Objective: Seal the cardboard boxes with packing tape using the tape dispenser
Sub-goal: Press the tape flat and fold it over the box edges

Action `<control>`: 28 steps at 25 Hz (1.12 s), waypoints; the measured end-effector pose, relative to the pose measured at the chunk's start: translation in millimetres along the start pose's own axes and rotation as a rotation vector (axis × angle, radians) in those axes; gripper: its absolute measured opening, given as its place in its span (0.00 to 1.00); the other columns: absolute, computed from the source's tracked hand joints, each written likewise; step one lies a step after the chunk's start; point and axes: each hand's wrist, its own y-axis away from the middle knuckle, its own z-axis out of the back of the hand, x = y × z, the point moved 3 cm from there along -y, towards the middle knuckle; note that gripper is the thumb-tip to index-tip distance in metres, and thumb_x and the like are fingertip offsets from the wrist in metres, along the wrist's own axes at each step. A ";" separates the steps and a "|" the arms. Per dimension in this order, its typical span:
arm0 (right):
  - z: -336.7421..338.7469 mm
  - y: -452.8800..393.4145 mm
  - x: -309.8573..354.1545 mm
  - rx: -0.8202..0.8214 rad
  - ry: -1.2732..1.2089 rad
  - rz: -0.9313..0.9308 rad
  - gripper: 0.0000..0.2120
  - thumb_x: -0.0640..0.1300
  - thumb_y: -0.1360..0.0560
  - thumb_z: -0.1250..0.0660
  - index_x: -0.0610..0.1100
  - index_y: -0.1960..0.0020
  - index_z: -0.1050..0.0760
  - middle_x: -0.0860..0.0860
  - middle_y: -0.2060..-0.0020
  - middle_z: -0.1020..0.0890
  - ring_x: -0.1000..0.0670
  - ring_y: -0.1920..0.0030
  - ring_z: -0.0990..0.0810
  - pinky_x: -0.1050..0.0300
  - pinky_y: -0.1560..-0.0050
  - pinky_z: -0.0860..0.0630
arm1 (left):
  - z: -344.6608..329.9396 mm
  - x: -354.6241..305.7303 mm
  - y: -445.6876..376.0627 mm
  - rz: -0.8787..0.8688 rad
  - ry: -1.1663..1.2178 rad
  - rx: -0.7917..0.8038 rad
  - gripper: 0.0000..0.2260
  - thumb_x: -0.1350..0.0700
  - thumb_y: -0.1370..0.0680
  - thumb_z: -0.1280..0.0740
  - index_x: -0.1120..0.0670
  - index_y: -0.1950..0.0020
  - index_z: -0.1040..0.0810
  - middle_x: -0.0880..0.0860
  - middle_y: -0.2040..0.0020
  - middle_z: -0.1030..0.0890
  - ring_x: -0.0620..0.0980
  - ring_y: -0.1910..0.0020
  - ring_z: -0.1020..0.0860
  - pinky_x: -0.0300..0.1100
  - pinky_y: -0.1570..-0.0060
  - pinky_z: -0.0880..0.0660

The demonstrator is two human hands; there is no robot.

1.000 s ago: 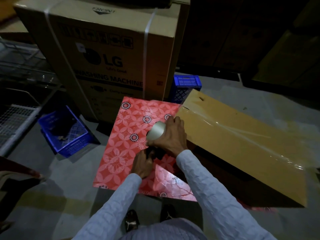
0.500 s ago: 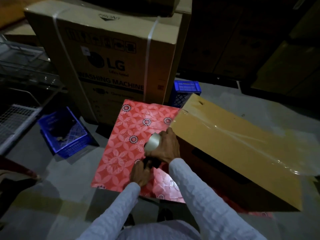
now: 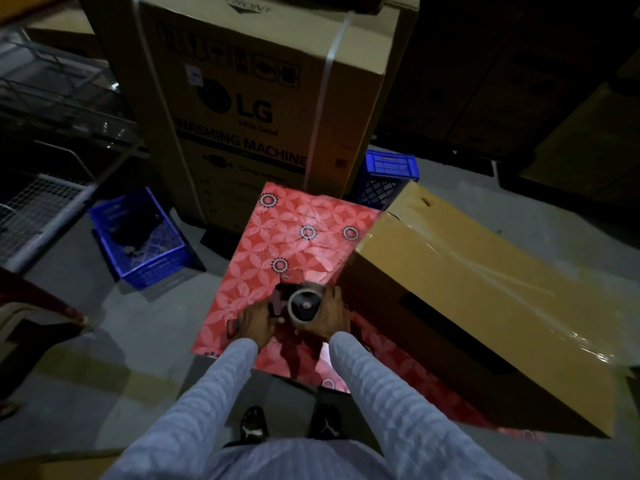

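Dim room, grey concrete floor [image 3: 145, 327]

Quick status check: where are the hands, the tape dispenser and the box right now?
Both hands on the tape dispenser: left hand grips the handle, right hand holds the roll. Cardboard box right beside it, film-covered. Nothing between them.

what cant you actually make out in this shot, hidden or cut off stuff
Head view only:
- Tape dispenser: its handle is covered by the left hand; the tape's loose end is too dark to find.
- Tape roll: its far side is behind the right hand.
- Cardboard box: its right end runs off the frame edge, and its near side is in shadow.
- Blue crate: contents too dark.
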 end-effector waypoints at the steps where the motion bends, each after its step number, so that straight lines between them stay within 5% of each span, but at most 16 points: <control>1: -7.6 -0.4 -2.2 0.020 -0.026 -0.020 0.49 0.63 0.41 0.17 0.41 0.31 0.33 0.43 0.36 0.29 0.40 0.37 0.24 0.46 0.43 0.23 | -2.3 5.4 -2.3 0.015 -0.020 0.022 0.16 0.51 0.25 0.26 0.54 0.40 0.18 0.59 0.41 0.17 0.62 0.40 0.20 0.49 0.45 0.27; 5: -39.2 -5.7 -18.1 0.034 -0.137 -0.087 0.55 0.68 0.47 0.18 0.45 0.29 0.33 0.47 0.35 0.26 0.44 0.35 0.23 0.49 0.38 0.23 | -9.8 25.0 -15.3 0.049 -0.041 0.115 0.15 0.51 0.29 0.25 0.56 0.45 0.18 0.60 0.45 0.15 0.63 0.44 0.18 0.49 0.47 0.24; 8: -53.5 -7.5 -24.4 0.002 -0.208 -0.109 0.57 0.69 0.49 0.19 0.48 0.27 0.34 0.50 0.35 0.24 0.46 0.35 0.22 0.50 0.37 0.22 | -6.6 33.7 -22.7 0.088 -0.032 0.212 0.24 0.47 0.32 0.28 0.56 0.39 0.24 0.60 0.41 0.19 0.63 0.40 0.20 0.51 0.44 0.23; 10: -45.8 -5.5 -15.3 0.034 -0.194 -0.080 0.61 0.67 0.47 0.17 0.46 0.23 0.39 0.48 0.29 0.29 0.44 0.30 0.25 0.49 0.33 0.24 | 8.5 29.4 -28.2 0.146 -0.004 0.153 0.33 0.43 0.30 0.30 0.55 0.29 0.31 0.61 0.34 0.26 0.65 0.33 0.26 0.56 0.35 0.27; 12: -33.1 -1.7 -5.7 0.119 -0.149 -0.085 0.65 0.65 0.45 0.17 0.44 0.19 0.46 0.46 0.22 0.39 0.42 0.26 0.30 0.46 0.30 0.27 | 28.0 11.1 -36.2 0.126 0.147 0.000 0.31 0.49 0.26 0.29 0.55 0.26 0.33 0.62 0.31 0.29 0.65 0.32 0.30 0.57 0.31 0.32; 14: -12.7 5.6 1.6 0.071 -0.114 -0.034 0.57 0.62 0.42 0.22 0.47 0.20 0.43 0.48 0.25 0.38 0.41 0.30 0.26 0.44 0.38 0.22 | 44.0 -20.6 -46.4 0.013 0.379 -0.058 0.24 0.59 0.26 0.29 0.57 0.31 0.26 0.62 0.34 0.26 0.62 0.34 0.27 0.49 0.33 0.30; 18: 46.0 26.5 9.9 -0.413 -0.107 0.116 0.21 0.43 0.32 0.29 0.49 0.39 0.22 0.54 0.43 0.25 0.48 0.47 0.19 0.56 0.56 0.23 | 51.6 -98.7 -65.8 0.018 0.898 0.144 0.04 0.62 0.22 0.31 0.55 0.50 0.18 0.55 0.52 0.18 0.55 0.51 0.21 0.44 0.51 0.26; 22: 109.3 24.0 13.1 -0.803 -0.156 0.200 0.08 0.39 0.26 0.30 0.43 0.47 0.22 0.49 0.49 0.23 0.48 0.50 0.21 0.54 0.53 0.23 | 48.6 -145.8 -71.6 0.111 1.069 0.384 0.16 0.46 0.20 0.32 0.59 0.49 0.17 0.54 0.58 0.18 0.49 0.66 0.24 0.40 0.64 0.28; 24: 135.0 4.7 6.5 -0.833 -0.208 0.153 0.07 0.40 0.25 0.31 0.43 0.47 0.22 0.50 0.49 0.24 0.50 0.49 0.23 0.50 0.54 0.20 | 43.1 -154.9 -74.7 0.121 1.037 0.449 0.21 0.40 0.22 0.31 0.59 0.47 0.16 0.52 0.59 0.16 0.47 0.69 0.23 0.40 0.64 0.27; 28: 166.0 -37.6 -12.2 -0.670 -0.251 0.133 0.06 0.42 0.24 0.32 0.45 0.47 0.23 0.50 0.49 0.24 0.50 0.51 0.23 0.43 0.50 0.20 | 32.7 -163.0 -80.3 0.156 1.028 0.410 0.09 0.50 0.22 0.28 0.53 0.58 0.20 0.48 0.64 0.20 0.46 0.69 0.26 0.38 0.65 0.30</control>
